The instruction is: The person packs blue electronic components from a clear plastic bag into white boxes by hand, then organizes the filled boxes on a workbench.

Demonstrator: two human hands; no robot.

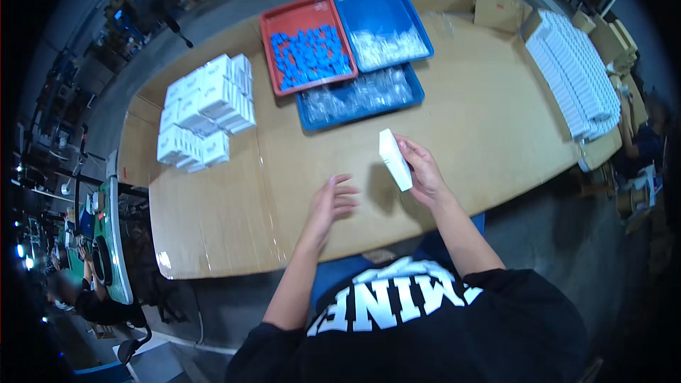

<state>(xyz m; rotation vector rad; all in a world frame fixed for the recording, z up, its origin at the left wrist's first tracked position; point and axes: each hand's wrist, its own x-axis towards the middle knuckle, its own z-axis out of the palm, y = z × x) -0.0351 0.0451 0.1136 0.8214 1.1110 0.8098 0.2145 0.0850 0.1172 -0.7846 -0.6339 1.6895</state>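
Observation:
A flat white box (394,160) is held up on edge over the table by my right hand (421,171), whose fingers grip its right side. To its left my left hand (334,202) hovers with fingers apart and nothing in it. Beyond the hands, a blue tray (323,123) contains clear plastic packets (362,93). Resting partly over that tray are a red tray (267,41) with many small blue pieces (308,54) and another blue tray (369,1) with small white or clear pieces (390,46).
Stacked white boxes (206,110) stand at the table's left. Long rows of white boxes (573,78) fill the right side. The table (248,220) is covered in brown cardboard with taped seams. At far left, a person (89,298) sits by a green-topped bench (113,241).

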